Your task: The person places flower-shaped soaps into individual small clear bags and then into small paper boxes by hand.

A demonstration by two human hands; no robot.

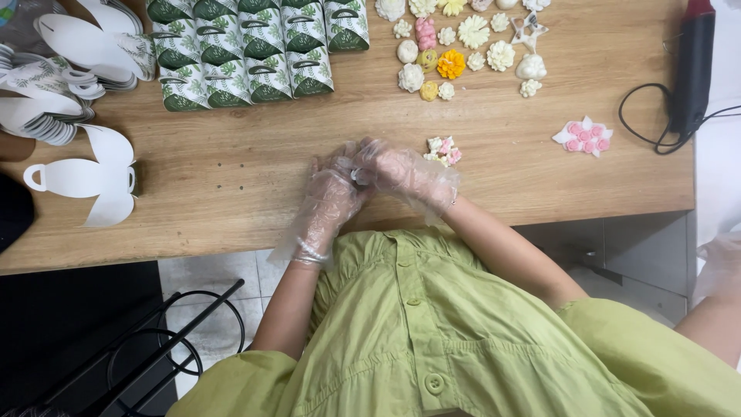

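A small pale piece (360, 176), too small to tell apart clearly, sits pinched between the fingertips of both gloved hands, just above the near edge of the worktop (231, 177). The left hand (333, 199) curls around it from seven o'clock; the right hand (403, 171) closes on it from three o'clock, fingers bent inward.

At two o'clock of the hands, just beside the right one, lies a little cluster of white and pink flowers (443, 150), which looks like a finished or half-built posy. Farther at three o'clock a pink flower cluster on a white backing (584, 137) looks complete. At twelve o'clock loose moulded flowers (463, 42), white, cream, yellow and pink, lie unused, so much seems left. At eleven o'clock stand rows of folded leaf-print boxes (255, 50); flat unfolded box blanks (81, 179) lie at nine o'clock. A black tool with a cord (692, 66) rests at two o'clock.
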